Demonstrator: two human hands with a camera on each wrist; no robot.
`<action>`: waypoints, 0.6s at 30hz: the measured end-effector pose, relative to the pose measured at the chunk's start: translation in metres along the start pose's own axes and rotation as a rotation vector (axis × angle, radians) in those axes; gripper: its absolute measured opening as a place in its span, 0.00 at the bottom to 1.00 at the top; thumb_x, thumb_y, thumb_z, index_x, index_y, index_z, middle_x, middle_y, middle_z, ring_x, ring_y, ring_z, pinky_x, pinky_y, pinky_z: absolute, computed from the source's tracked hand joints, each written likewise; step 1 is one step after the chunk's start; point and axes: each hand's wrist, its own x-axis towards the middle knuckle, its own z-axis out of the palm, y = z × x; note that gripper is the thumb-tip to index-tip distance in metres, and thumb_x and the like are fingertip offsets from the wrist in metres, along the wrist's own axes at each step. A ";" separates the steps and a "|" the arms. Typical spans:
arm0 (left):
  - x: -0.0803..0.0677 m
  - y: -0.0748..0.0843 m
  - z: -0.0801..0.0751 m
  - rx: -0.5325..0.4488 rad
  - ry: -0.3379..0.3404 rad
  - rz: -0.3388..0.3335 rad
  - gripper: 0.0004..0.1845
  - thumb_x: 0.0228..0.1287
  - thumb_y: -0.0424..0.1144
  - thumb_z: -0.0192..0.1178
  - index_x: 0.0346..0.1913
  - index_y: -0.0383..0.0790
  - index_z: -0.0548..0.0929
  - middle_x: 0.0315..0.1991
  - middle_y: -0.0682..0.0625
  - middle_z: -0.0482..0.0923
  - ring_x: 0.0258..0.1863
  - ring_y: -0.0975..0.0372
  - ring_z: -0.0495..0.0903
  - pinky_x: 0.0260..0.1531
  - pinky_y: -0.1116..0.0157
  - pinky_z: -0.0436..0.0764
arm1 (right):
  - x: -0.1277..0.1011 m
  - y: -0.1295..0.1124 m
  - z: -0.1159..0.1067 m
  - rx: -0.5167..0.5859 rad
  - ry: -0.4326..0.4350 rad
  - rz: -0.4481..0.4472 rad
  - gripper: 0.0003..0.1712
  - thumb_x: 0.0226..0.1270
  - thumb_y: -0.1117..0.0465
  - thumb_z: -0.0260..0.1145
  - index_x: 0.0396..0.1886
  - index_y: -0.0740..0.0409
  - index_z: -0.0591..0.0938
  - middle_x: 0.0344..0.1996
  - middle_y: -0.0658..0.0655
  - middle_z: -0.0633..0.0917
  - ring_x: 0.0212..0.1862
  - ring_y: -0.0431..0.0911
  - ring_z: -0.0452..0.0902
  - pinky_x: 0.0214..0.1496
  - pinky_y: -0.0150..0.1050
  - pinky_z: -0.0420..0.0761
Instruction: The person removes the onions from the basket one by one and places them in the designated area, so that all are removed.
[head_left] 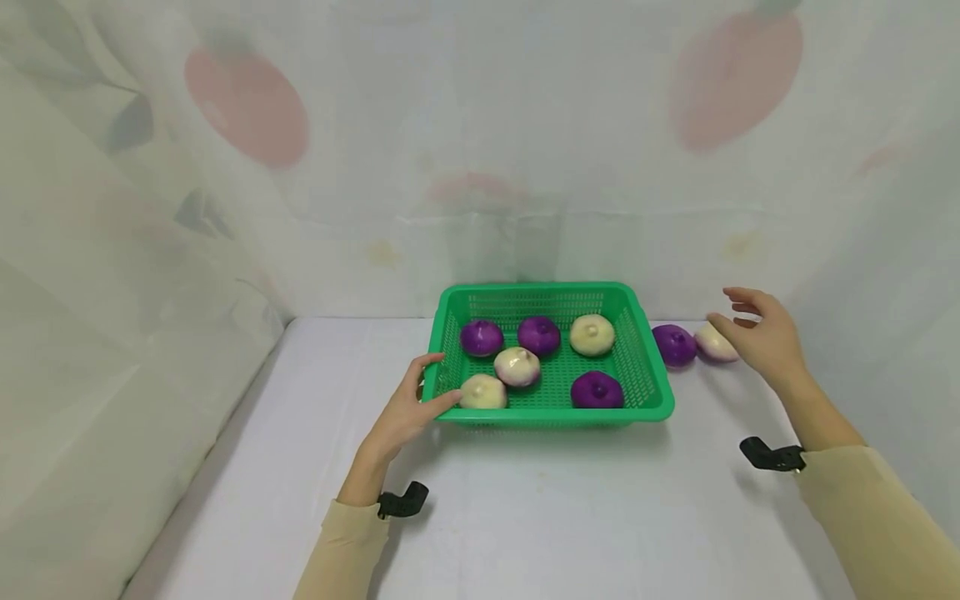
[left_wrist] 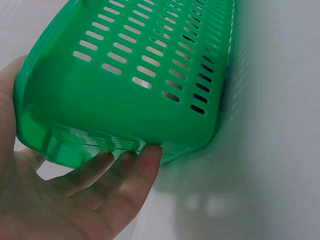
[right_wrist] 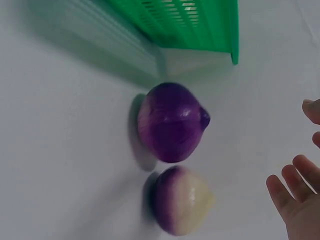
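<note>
My left hand (head_left: 405,412) holds the left end of a green plastic basket (head_left: 555,414), its thumb by the front rim. In the left wrist view, the fingers (left_wrist: 145,170) bend round the basket's wall. Several purple and white turnips lie inside, among them a purple turnip (head_left: 597,390) and a white one (head_left: 592,334). To the right of the basket, a purple turnip (right_wrist: 172,122) and a half-white turnip (right_wrist: 185,201) lie side by side on the table. My right hand (head_left: 767,337) hovers over the half-white one, fingers loosely bent and apart, with nothing in them.
A white cloth covers the table (head_left: 525,517). Directly behind the basket hangs a pale curtain (head_left: 510,150) with red fruit prints, and more cloth closes in the left and right sides. Each wrist carries a small black camera mount (head_left: 405,500).
</note>
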 end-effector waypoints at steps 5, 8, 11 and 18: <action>0.000 -0.001 -0.001 -0.008 -0.004 0.004 0.42 0.63 0.58 0.70 0.75 0.62 0.60 0.71 0.44 0.63 0.67 0.47 0.69 0.60 0.44 0.70 | -0.002 -0.019 0.000 0.023 -0.020 0.003 0.37 0.71 0.46 0.68 0.72 0.60 0.71 0.68 0.63 0.71 0.61 0.57 0.71 0.48 0.17 0.69; 0.001 -0.002 -0.001 -0.004 -0.006 0.006 0.43 0.63 0.57 0.70 0.76 0.59 0.59 0.72 0.44 0.63 0.67 0.47 0.68 0.61 0.43 0.70 | -0.003 -0.029 0.002 0.031 -0.029 -0.016 0.36 0.71 0.47 0.68 0.72 0.60 0.72 0.67 0.63 0.72 0.61 0.57 0.72 0.49 0.16 0.70; 0.001 -0.002 -0.001 -0.007 -0.009 0.013 0.43 0.64 0.57 0.70 0.76 0.58 0.59 0.72 0.42 0.63 0.68 0.46 0.68 0.61 0.43 0.70 | -0.004 -0.038 0.004 0.034 -0.032 -0.048 0.35 0.72 0.49 0.68 0.71 0.62 0.72 0.66 0.65 0.73 0.60 0.56 0.73 0.50 0.18 0.72; 0.001 -0.001 0.000 -0.012 -0.007 0.016 0.42 0.63 0.57 0.70 0.75 0.62 0.59 0.72 0.43 0.64 0.68 0.47 0.69 0.60 0.44 0.71 | -0.006 -0.050 0.011 0.054 -0.060 -0.115 0.33 0.72 0.52 0.69 0.70 0.62 0.73 0.65 0.64 0.74 0.58 0.49 0.74 0.51 0.20 0.74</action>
